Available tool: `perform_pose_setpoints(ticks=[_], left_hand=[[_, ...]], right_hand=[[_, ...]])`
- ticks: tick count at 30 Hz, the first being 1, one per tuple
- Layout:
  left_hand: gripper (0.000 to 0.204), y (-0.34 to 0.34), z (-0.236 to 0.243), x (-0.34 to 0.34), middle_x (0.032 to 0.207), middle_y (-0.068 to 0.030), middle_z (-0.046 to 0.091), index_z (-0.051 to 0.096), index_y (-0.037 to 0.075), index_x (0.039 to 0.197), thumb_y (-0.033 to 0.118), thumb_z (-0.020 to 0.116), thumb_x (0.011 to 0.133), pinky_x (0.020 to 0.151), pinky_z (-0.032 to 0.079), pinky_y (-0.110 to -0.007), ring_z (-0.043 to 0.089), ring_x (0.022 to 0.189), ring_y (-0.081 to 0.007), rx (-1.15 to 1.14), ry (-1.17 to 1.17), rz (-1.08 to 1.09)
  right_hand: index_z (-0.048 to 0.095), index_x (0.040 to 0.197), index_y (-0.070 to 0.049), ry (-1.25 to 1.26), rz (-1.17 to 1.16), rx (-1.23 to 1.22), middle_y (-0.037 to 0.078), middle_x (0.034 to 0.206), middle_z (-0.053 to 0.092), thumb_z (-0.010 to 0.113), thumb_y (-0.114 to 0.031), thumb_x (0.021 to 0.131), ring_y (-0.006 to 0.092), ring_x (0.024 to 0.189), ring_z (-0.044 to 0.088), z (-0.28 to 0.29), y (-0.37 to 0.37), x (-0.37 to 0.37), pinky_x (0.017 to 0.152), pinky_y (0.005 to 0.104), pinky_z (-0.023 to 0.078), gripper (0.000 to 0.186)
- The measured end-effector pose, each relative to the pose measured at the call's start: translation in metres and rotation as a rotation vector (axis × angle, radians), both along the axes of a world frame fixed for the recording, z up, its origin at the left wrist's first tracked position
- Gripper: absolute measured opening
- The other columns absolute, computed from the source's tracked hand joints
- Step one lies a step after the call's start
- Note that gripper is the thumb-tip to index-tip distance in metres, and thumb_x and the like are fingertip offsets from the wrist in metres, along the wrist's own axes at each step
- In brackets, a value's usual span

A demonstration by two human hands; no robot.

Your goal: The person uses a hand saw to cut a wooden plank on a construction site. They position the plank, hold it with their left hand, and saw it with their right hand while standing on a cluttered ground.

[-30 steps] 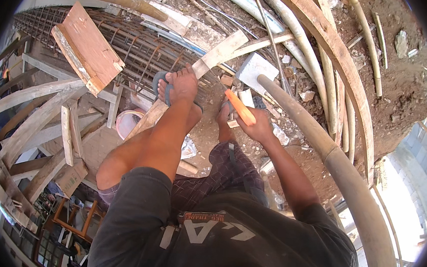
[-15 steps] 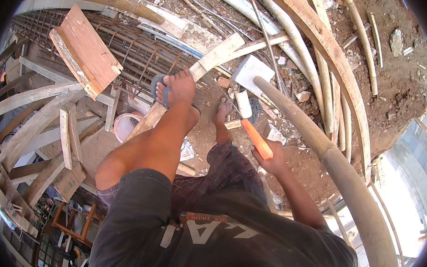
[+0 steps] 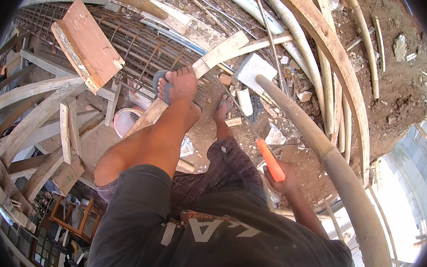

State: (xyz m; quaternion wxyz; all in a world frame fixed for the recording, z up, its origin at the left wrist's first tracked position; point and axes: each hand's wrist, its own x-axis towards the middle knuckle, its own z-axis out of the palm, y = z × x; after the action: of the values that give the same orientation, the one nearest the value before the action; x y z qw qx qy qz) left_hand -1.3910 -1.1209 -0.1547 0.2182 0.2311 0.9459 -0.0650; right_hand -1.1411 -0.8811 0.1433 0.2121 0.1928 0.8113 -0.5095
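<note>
**Right hand (image 3: 282, 178) grips an orange-handled handsaw (image 3: 270, 160) beside a pale plank (image 3: 225, 49)**

Brown dirt ground (image 3: 315, 177), strewn with rubble, spreads under and around the person. At upper left lies a long cage of rusty steel bars (image 3: 145, 45), tied with crossing hoops. A thick bamboo pole (image 3: 341, 168) slants down the right side, its upper end meeting a pale square block (image 3: 255, 70). Above it, a long wooden beam (image 3: 331, 42) curves across the fisheye view, with lengths of pipe (image 3: 305, 55) alongside. At left, an angled piece of reddish board (image 3: 90, 43) stands out in front of the bars.

The plank runs diagonally in front of the person, from the pipes down past the left foot, which wears a grey sandal (image 3: 159, 81). A pale round pail (image 3: 119, 123) sits near its lower part.

The handsaw's narrow blade points up and left from its handle, the tip near the plank; whether they touch, I cannot tell. The right hand is clamped around the handle. The left hand (image 3: 182, 85) lies at the plank, next to the sandalled foot, fingers toward the wood; how firmly it is closed cannot be told.

Between the blade and the block lies a small white cylinder (image 3: 244, 102), with a smaller wood offcut (image 3: 233, 121) below it.
</note>
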Motion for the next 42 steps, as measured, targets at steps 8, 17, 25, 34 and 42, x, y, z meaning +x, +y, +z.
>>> perform_pose_setpoints(ticks=[8,17,25,34,42], left_hand=[[0.066,-0.004,0.009,0.001,0.114,-0.0169,0.065,0.043,-0.002,0.139,0.028,0.066,0.085,0.095,0.041,-0.043,0.062,0.107,-0.0317,0.041,-0.027,0.029],[0.077,0.000,-0.002,0.002,0.111,-0.0159,0.066,0.045,-0.002,0.138,0.038,0.075,0.080,0.095,0.042,-0.042,0.063,0.106,-0.0305,0.012,-0.005,0.030],[0.065,-0.004,0.007,0.004,0.115,-0.0152,0.065,0.045,0.001,0.138,0.031,0.066,0.085,0.096,0.041,-0.043,0.063,0.106,-0.0310,0.019,-0.022,0.046],[0.061,0.000,0.000,0.001,0.107,-0.0159,0.067,0.048,-0.001,0.136,0.026,0.066,0.084,0.092,0.043,-0.041,0.064,0.102,-0.0300,0.053,0.054,0.042],[0.042,0.002,0.026,0.001,0.106,-0.0145,0.069,0.054,-0.001,0.130,0.015,0.049,0.092,0.090,0.043,-0.039,0.066,0.102,-0.0262,0.028,0.017,0.038]], right_hand=[[0.067,0.089,0.000,0.078,0.029,0.077,0.023,0.076,0.065,0.069,-0.040,0.087,0.0389,0.068,0.063,-0.200,-0.065,-0.208,0.065,0.0443,0.049,0.040],[0.068,0.112,-0.003,0.077,0.068,0.032,0.014,0.076,0.067,0.070,-0.012,0.082,0.0280,0.066,0.068,-0.011,-0.006,-0.002,0.063,0.0335,0.053,0.031],[0.065,0.084,0.002,0.142,-0.034,-0.008,0.025,0.080,0.066,0.072,-0.038,0.083,0.0409,0.075,0.065,-0.205,-0.074,-0.195,0.067,0.0452,0.050,0.040],[0.069,0.107,-0.003,0.120,0.020,0.033,0.015,0.076,0.068,0.070,-0.013,0.085,0.0281,0.066,0.069,-0.017,-0.012,-0.017,0.064,0.0344,0.053,0.025],[0.066,0.091,0.002,0.181,0.014,0.010,0.027,0.086,0.067,0.070,-0.039,0.084,0.0430,0.080,0.065,-0.206,-0.073,-0.201,0.072,0.0440,0.051,0.042]])
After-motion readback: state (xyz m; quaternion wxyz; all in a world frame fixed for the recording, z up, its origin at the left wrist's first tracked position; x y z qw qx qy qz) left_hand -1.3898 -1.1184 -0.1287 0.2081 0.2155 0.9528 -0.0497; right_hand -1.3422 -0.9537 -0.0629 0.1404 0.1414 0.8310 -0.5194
